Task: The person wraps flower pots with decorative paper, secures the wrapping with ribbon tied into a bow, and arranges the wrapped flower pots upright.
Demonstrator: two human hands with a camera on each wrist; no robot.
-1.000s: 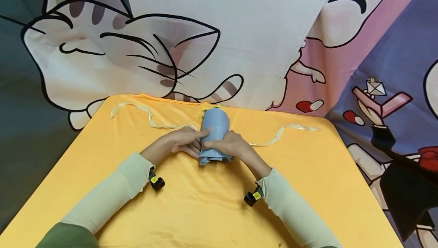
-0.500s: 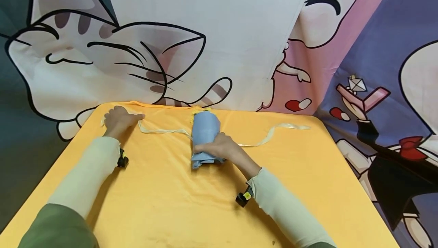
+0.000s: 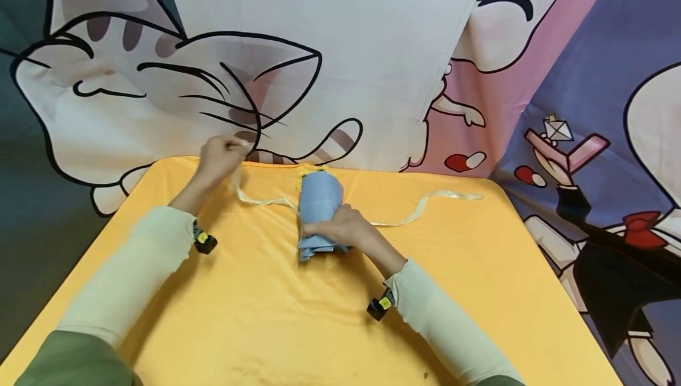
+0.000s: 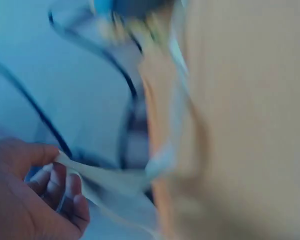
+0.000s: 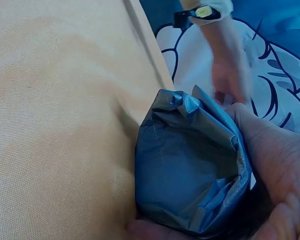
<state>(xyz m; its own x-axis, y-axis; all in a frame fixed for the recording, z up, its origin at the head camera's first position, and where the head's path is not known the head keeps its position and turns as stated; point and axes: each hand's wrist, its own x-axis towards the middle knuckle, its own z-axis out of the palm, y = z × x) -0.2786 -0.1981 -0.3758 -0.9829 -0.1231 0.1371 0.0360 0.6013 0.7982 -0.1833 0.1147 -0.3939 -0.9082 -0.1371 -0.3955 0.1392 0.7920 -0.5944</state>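
"How's the light?"
"Bright and even in the head view, with soft shadow beside the left sleeve (image 3: 127,271) on the worktop (image 3: 298,327)."
"And the wrist views?"
"Both bluish. The left one smears the ribbon (image 4: 162,161); the right one shows the blue wrapping (image 5: 190,150) fairly sharp, the left grip (image 5: 231,82) blurred."

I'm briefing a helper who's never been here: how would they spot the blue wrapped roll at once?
Find the yellow cloth-covered table and look to the middle of its far part. There the right hand grips a blue wrapped roll, its near end crumpled and open. Unlike the thin, pale ribbon trailing out on both sides, it is thick, tube-shaped and blue.
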